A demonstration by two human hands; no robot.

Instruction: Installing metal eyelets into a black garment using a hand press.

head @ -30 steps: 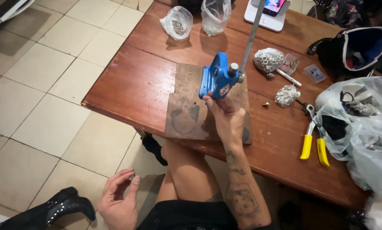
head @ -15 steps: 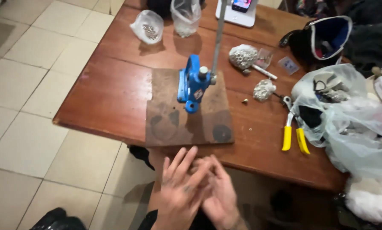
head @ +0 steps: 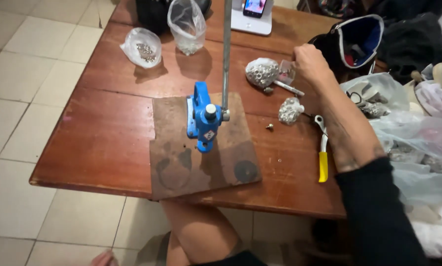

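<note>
Seated at a red-brown wooden table [head: 107, 128], bare knee [head: 196, 231] showing under the near edge.

Right hand [head: 309, 61]: stretched to the far side of the table, seen from the back, fingers curled in. Fingertips at a small flat clear packet [head: 286, 71], touching or just about; whether actually pinched, cannot tell from this angle. Packet lies just beside a knotted clear bag of silver eyelets [head: 262, 73], with a thin metal punch rod [head: 288, 88] right below both.

Left hand [head: 102, 257]: only fingertips at the bottom edge, down near the floor, well apart from the table. Open or closed, cannot tell.

Blue hand press [head: 204, 118]: upright on a worn brown board [head: 181, 157], lever [head: 226, 49] raised straight up, untouched. Nothing visible under the head, no workpiece on the board; judged idle, nothing loaded yet.

Also about: second small bag of eyelets [head: 290, 109] near the forearm; one loose eyelet [head: 270, 126] on the bare wood; yellow-handled pliers [head: 322, 152] partly under the arm. Two more clear bags of metal bits [head: 142, 47] at the far left. Phone on a white stand [head: 254, 7] at the back. Blue-lined pouch [head: 359, 39] just beyond the hand; heap of plastic bags [head: 418, 143] at right.
</note>
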